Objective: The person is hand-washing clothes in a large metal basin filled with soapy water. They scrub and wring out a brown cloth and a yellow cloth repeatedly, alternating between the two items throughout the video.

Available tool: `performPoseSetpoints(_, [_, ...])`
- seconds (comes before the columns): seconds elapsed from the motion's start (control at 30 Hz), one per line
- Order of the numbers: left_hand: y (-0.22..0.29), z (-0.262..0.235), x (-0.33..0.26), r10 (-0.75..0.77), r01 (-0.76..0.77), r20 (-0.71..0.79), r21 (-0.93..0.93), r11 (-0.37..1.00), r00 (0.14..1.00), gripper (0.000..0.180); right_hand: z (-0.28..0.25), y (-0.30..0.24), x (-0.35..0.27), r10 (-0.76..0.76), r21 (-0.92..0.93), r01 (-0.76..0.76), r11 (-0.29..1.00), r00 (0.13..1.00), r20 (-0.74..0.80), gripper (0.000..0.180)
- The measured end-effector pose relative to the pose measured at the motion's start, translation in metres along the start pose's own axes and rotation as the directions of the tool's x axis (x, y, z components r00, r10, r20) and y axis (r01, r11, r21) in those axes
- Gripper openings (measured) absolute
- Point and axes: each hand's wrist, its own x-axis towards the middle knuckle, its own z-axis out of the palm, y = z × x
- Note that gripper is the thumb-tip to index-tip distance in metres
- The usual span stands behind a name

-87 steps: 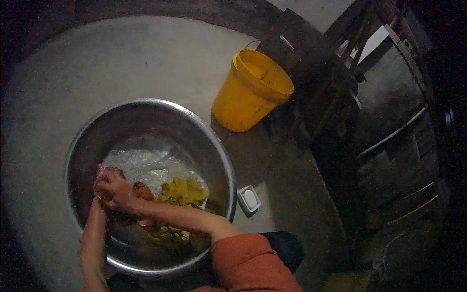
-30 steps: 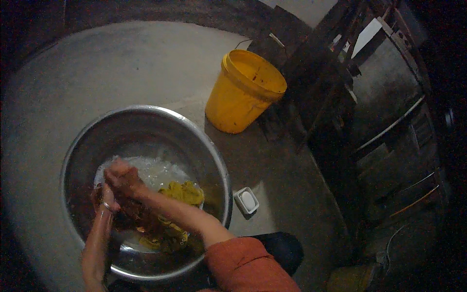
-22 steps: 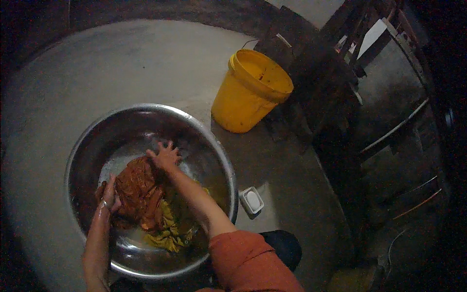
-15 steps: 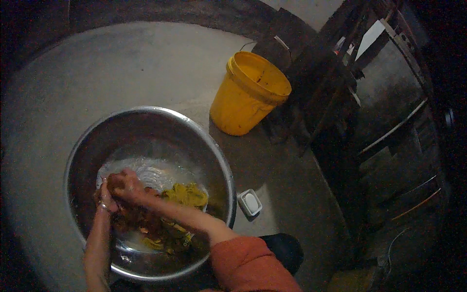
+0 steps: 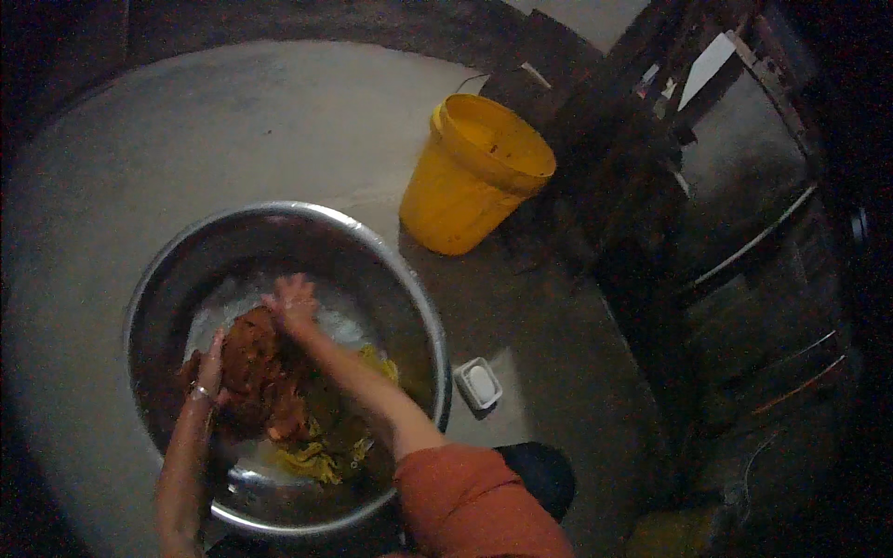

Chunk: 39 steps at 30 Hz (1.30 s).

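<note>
A large round metal basin (image 5: 420, 307) holds wet cloth and a little water. My left hand (image 5: 213, 365), with a bangle at its wrist, grips the left side of a bunched brown cloth (image 5: 253, 349). Cloth shows on both sides of that hand. Just beyond the cloth's upper right edge is my right hand (image 5: 296, 303), its fingers spread and nothing in them. Yellow patterned cloth (image 5: 312, 460) lies below the brown one, partly hidden under my right forearm.
A yellow bucket (image 5: 474, 186) stands on the floor beyond the basin to the right. Right beside the basin sits a small white dish (image 5: 479, 384) with a white oval piece in it. Dark wooden furniture (image 5: 744, 186) fills the far right.
My hands were together on the bunched brown cloth at the basin's left. Since then the right hand has let go and moved right, its fingers spreading, and the brown cloth lies more spread out.
</note>
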Motion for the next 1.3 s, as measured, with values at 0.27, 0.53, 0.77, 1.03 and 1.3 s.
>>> performPoseSetpoints(0.27, [-0.006,0.013,0.009,0.149,-0.136,0.123,-0.11,0.985,0.981,0.069,-0.014,-0.022,-0.044,-0.232,0.5,-0.041,0.865,0.852,0.47,0.042])
performPoseSetpoints(0.53, [-0.026,-0.054,0.023,0.049,-0.064,-0.23,-0.06,0.996,0.972,0.065,-0.019,-0.099,-0.097,-0.689,0.421,0.723,0.548,0.676,-0.263,0.014])
performPoseSetpoints(0.77, [-0.01,0.041,0.005,0.097,-0.104,-0.065,-0.129,0.986,0.993,0.054,0.018,0.004,-0.019,-0.027,0.362,0.027,0.932,1.0,-0.005,0.033])
performPoseSetpoints(1.03, [-0.015,-0.013,0.018,0.121,-0.125,-0.043,-0.094,0.988,0.992,0.06,0.014,0.007,-0.039,0.019,0.04,-0.033,0.999,0.951,0.307,0.046])
performPoseSetpoints(1.3, [-0.015,-0.019,-0.002,0.107,-0.13,-0.304,-0.057,0.99,0.947,0.058,-0.027,-0.117,-0.119,-0.605,0.446,0.575,0.686,0.791,-0.091,0.037])
